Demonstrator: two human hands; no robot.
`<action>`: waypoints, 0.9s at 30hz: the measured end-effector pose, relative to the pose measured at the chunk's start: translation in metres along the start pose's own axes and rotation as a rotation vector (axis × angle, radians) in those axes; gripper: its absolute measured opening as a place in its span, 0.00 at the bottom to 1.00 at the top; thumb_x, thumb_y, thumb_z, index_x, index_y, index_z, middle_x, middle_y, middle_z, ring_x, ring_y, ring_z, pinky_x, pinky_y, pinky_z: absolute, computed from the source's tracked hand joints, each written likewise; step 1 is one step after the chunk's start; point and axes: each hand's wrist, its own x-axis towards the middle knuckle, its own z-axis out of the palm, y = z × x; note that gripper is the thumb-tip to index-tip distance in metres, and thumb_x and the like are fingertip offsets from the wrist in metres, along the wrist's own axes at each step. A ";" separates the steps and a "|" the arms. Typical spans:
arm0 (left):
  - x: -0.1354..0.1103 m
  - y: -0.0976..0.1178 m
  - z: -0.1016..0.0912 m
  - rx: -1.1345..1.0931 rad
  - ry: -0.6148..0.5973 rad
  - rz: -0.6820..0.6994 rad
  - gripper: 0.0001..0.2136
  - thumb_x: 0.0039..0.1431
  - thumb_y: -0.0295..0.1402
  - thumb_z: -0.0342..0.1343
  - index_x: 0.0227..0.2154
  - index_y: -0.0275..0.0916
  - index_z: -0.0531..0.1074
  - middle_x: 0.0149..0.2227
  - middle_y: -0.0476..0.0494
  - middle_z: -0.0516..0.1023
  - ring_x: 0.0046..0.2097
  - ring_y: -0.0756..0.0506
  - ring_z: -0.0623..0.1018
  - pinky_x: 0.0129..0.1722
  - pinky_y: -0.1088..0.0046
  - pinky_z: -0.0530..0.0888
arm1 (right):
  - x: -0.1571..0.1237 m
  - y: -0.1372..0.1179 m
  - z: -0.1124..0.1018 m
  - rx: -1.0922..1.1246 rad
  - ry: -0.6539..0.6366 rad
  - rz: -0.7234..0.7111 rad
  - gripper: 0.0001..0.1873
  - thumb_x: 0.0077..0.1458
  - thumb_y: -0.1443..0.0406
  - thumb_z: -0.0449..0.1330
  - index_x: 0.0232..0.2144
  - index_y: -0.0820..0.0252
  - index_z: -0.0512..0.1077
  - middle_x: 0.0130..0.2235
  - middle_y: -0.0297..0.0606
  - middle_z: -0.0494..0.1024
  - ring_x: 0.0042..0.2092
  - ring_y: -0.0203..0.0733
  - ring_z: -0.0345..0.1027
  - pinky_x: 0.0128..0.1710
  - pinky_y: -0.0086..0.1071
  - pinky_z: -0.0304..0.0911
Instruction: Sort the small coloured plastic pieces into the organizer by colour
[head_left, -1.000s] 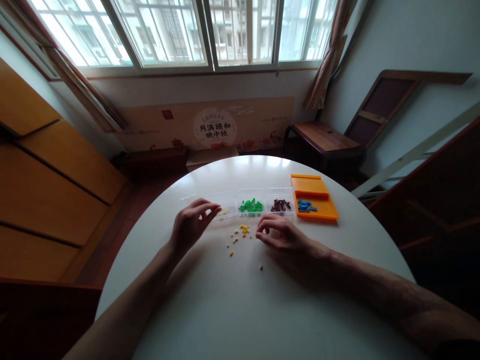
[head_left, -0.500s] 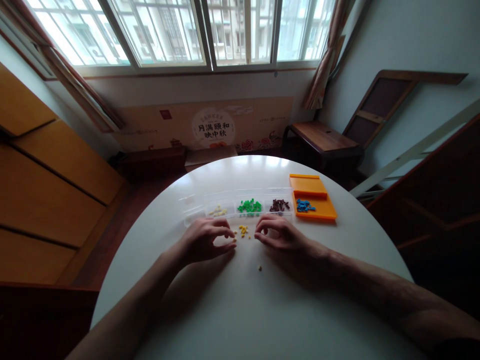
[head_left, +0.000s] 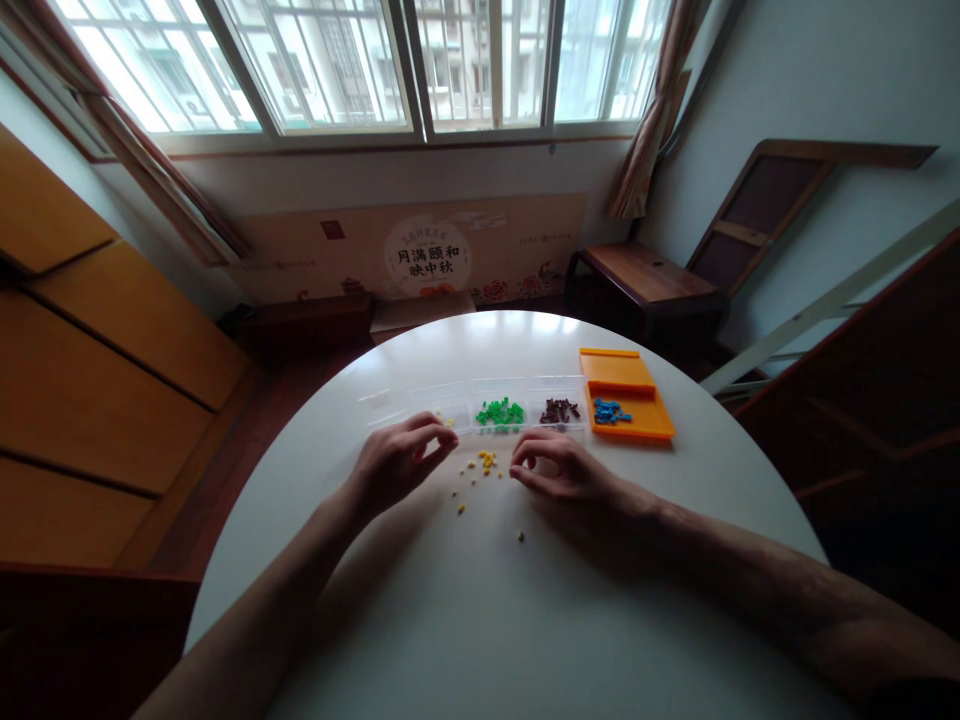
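My left hand (head_left: 399, 462) hovers just in front of the clear tray (head_left: 457, 392), its fingers pinched together over the compartment with pale yellow pieces; what it pinches is too small to make out. My right hand (head_left: 559, 468) rests on the white round table (head_left: 480, 620) with fingers curled, beside a scatter of small yellow pieces (head_left: 486, 462). Green pieces (head_left: 500, 411) and dark brown pieces (head_left: 560, 409) fill the tray's other compartments. An orange tray (head_left: 628, 396) at the right holds blue pieces (head_left: 609, 410).
A single yellow piece (head_left: 520, 537) lies nearer me on the table. Beyond the table are a window, a printed board against the wall, a dark wooden stool (head_left: 646, 278) at the right and wooden cabinets (head_left: 90, 380) at the left.
My left hand dropped from the tray to the loose yellow pieces, closed its fingers there, and has now risen back toward the tray's left compartment. My right hand stayed put.
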 end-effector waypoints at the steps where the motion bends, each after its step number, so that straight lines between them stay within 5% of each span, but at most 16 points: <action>1: 0.000 -0.003 -0.001 0.038 0.039 -0.050 0.10 0.75 0.38 0.59 0.40 0.43 0.83 0.41 0.48 0.84 0.29 0.53 0.76 0.31 0.76 0.70 | 0.000 0.000 0.000 0.003 -0.003 0.002 0.05 0.70 0.64 0.65 0.39 0.57 0.80 0.41 0.40 0.81 0.42 0.42 0.74 0.43 0.36 0.73; 8: -0.002 -0.013 -0.005 0.196 0.166 -0.262 0.09 0.74 0.39 0.59 0.45 0.44 0.84 0.44 0.48 0.84 0.28 0.53 0.75 0.29 0.76 0.69 | 0.001 -0.003 0.000 0.010 0.000 -0.003 0.05 0.69 0.65 0.65 0.38 0.57 0.80 0.41 0.40 0.81 0.41 0.42 0.73 0.43 0.36 0.72; 17: -0.002 0.000 -0.006 -0.094 -0.169 0.037 0.07 0.69 0.40 0.64 0.39 0.45 0.84 0.38 0.48 0.84 0.27 0.53 0.75 0.29 0.76 0.71 | 0.000 -0.001 0.000 -0.021 -0.012 0.001 0.06 0.70 0.63 0.65 0.39 0.58 0.80 0.41 0.41 0.81 0.42 0.42 0.74 0.44 0.37 0.73; 27: -0.003 0.001 0.000 -0.147 -0.248 0.077 0.07 0.71 0.33 0.61 0.38 0.45 0.84 0.39 0.48 0.85 0.32 0.51 0.81 0.34 0.77 0.73 | 0.000 -0.001 0.000 0.001 -0.012 0.002 0.04 0.70 0.65 0.65 0.40 0.57 0.80 0.41 0.40 0.81 0.42 0.41 0.74 0.43 0.35 0.72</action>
